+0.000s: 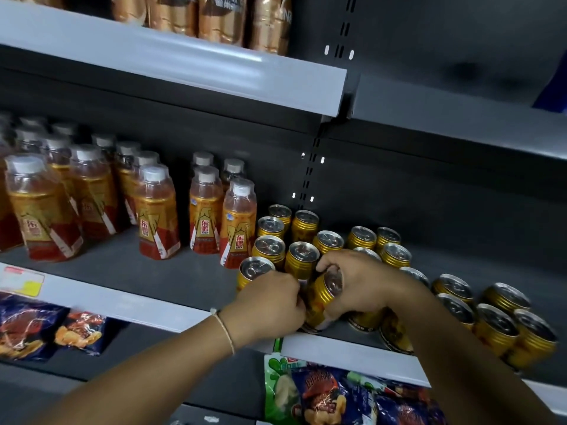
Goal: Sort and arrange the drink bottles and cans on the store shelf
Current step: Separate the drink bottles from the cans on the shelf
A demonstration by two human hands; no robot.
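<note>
Gold drink cans stand in rows on the dark middle shelf. My right hand grips one gold can near its top, tilted to the left at the shelf's front edge. My left hand is curled against the lower left side of that same can, just in front of another gold can. More cans cluster to the right. Orange-and-red labelled bottles with white caps stand in rows on the left of the shelf.
Brown bottles stand on the top shelf. Snack bags lie on the lower shelf at left and more bags below the cans. The shelf's white front rail runs under my hands.
</note>
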